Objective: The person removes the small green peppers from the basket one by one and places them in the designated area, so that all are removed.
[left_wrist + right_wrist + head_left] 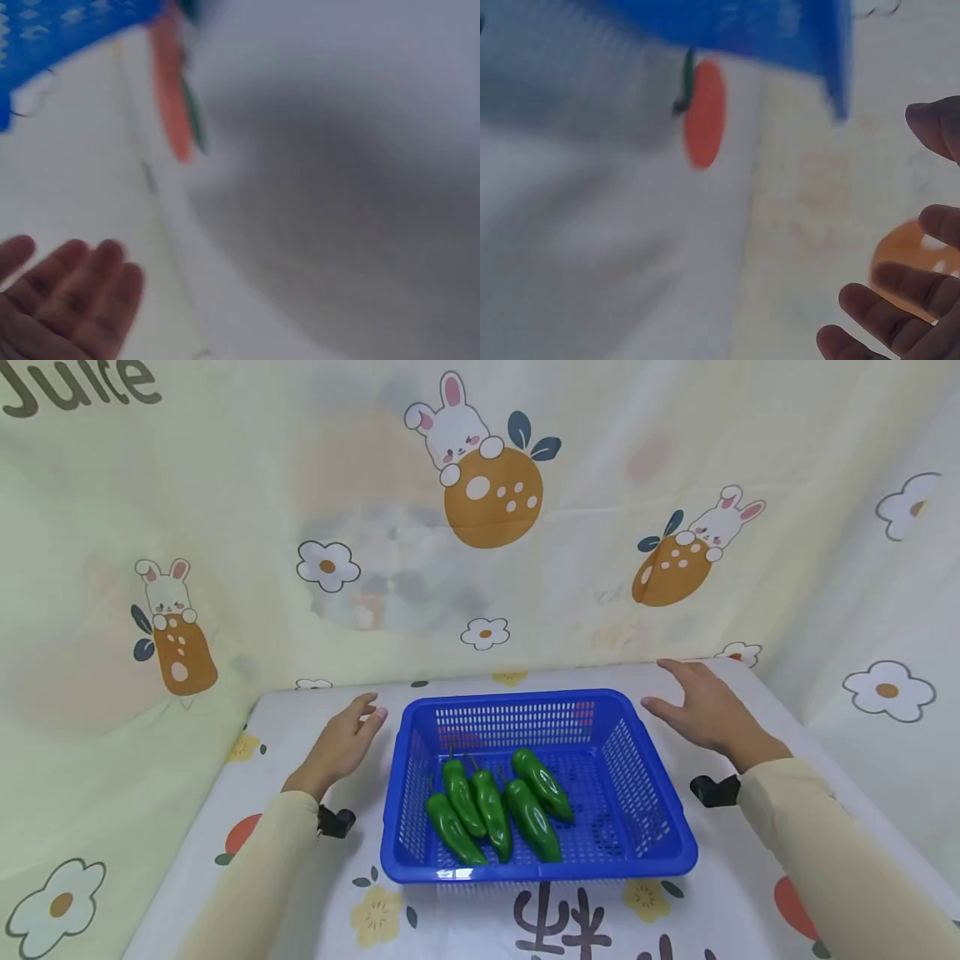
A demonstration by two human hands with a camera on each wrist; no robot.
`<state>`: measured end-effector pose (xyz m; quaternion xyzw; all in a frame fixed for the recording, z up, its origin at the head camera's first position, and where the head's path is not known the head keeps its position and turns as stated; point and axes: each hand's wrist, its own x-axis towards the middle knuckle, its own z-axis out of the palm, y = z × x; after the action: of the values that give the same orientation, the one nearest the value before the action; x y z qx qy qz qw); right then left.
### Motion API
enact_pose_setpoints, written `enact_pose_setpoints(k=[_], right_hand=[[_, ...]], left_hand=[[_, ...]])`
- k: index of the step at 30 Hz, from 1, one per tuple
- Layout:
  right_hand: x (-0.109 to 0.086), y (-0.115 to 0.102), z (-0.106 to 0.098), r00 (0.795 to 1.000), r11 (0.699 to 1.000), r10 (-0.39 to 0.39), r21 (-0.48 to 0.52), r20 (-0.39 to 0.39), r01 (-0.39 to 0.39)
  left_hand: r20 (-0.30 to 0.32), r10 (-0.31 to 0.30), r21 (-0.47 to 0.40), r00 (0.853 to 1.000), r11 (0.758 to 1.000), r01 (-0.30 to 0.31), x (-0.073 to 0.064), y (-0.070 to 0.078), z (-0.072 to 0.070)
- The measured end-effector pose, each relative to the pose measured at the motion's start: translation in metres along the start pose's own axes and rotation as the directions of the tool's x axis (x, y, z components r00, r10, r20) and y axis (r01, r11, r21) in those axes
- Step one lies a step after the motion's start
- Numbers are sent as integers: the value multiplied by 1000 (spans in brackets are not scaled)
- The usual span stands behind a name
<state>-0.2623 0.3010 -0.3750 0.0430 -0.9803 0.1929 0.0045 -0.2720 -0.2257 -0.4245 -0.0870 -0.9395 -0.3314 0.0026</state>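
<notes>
A blue plastic basket (pixel 540 870) with slotted walls stands in the middle of the table in the head view. Several glossy green peppers (pixel 491 814) lie in its left and middle part. To the left of the basket is my left hand (pixel 341 743), apart from the rim, fingers extended and holding nothing. My right hand (pixel 701 706) is beside the far right corner, thumb and fingers spread, also with nothing in it. Both wrist views show part of the blue basket above relaxed, parted fingers.
A white printed cloth (pixel 442 927) with flowers and fruit covers the table. Behind it hangs a pale curtain (pixel 570 585) with rabbit and orange prints, and it continues along both sides. A black wrist camera (pixel 335 821) sits at the left cuff, another (pixel 715 791) at the right.
</notes>
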Motion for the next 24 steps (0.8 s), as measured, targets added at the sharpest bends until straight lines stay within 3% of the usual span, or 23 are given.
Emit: enact_pose_setpoints(k=[6,12,16,21,24], right_hand=[[-14,-49,1,993,984,-119,132,-2,118],[-17,-85,19,964,934,-267,246,5,258],[-14,-100,35,952,918,-300,291,63,270],[-7,-108,52,946,924,-294,295,135,244],[-3,-110,61,943,916,-279,346,183,204]], left_hand=[[22,-45,-181,999,982,49,-22,18,5],[62,-86,-282,994,954,100,-35,29,10],[96,-97,-354,991,927,125,-38,30,11],[141,-93,-425,986,893,145,-40,28,14],[161,-94,-443,982,883,157,-42,29,16]])
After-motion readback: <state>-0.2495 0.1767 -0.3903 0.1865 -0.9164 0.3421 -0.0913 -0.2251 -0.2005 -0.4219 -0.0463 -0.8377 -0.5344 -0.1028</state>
